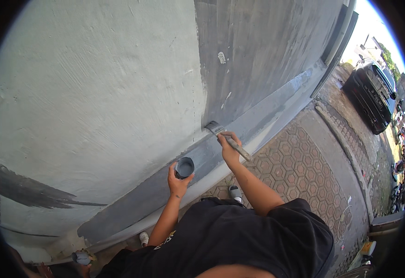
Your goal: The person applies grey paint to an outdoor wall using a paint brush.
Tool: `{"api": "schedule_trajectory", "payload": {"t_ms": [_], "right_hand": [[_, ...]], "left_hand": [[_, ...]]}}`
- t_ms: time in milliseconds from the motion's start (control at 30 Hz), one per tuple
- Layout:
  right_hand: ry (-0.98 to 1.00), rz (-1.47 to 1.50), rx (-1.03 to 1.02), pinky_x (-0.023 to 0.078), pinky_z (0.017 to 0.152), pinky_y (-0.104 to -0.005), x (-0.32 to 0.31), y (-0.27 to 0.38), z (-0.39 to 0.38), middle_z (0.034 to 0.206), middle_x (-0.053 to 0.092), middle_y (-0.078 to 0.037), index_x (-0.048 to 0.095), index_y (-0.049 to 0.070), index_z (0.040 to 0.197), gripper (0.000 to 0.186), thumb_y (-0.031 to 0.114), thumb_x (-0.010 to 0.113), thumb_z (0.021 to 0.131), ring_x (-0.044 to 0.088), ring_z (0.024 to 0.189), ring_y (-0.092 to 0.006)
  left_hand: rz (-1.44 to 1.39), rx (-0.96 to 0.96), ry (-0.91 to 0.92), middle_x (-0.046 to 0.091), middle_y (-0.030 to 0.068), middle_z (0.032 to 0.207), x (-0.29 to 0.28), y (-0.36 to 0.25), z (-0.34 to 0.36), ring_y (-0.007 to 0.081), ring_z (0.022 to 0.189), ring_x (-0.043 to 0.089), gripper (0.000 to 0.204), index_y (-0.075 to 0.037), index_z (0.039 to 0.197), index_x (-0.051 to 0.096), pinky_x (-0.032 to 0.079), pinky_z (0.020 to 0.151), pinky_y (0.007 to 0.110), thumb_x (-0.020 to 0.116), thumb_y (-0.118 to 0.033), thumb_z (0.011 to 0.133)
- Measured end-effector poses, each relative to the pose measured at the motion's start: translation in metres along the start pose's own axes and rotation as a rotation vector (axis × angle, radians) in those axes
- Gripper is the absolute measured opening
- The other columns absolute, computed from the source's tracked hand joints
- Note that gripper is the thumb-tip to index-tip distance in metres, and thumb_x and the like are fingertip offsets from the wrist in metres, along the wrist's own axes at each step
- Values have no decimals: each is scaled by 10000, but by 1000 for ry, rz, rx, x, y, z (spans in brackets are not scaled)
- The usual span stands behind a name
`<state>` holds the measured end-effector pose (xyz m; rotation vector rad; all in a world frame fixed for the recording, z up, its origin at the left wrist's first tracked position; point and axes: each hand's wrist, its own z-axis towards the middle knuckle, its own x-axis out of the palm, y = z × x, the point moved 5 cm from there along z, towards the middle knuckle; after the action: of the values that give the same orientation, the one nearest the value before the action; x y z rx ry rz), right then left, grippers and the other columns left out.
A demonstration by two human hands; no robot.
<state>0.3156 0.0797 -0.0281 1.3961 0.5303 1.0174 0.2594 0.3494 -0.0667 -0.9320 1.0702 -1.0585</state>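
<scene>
A small cup of grey paint (pixel 184 167) is gripped in my left hand (pixel 177 184) beside the grey band along the wall's base. My right hand (pixel 230 150) is closed round the handle of a wide paintbrush (pixel 215 128), whose bristles touch the wall at the lower left corner of a dark grey painted area (pixel 253 55). The rest of the wall (pixel 86 88) is pale, with streaky dark strokes (pixel 31 190) at the lower left.
A hexagonal-paved walkway (pixel 299 180) runs along the wall, bordered by a concrete edge (pixel 344 143). A black car (pixel 369 95) stands at the right. At the lower left, another person's hand (pixel 84 268) holds a cup (pixel 80 257).
</scene>
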Motion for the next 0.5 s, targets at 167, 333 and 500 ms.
{"api": "schedule_trajectory", "payload": {"t_ms": [167, 333, 500], "right_hand": [[77, 256, -151, 625, 854, -321, 64, 163, 46, 1012, 690, -155, 624, -33, 1041, 152, 55, 693, 938, 710, 917, -207], [73, 452, -437, 628, 888, -372, 78, 268, 59, 1041, 677, -164, 595, -15, 1054, 124, 19, 660, 953, 709, 967, -235], [84, 569, -351, 616, 915, -388, 78, 207, 59, 1069, 661, -165, 585, 1, 1061, 127, 6, 655, 955, 700, 984, -231]], "left_hand": [[-26, -27, 5, 656, 103, 960, 2, 6, 8, 188, 862, 678, 822, -22, 1351, 481, 543, 738, 318, 927, -110, 665], [-64, -42, -8, 657, 84, 910, 1, 8, 11, 173, 838, 682, 816, -24, 1351, 481, 533, 721, 307, 926, -119, 673], [-73, -28, -13, 668, 114, 1000, 0, 1, 12, 194, 902, 694, 812, -21, 1351, 479, 548, 774, 315, 924, -122, 679]]}}
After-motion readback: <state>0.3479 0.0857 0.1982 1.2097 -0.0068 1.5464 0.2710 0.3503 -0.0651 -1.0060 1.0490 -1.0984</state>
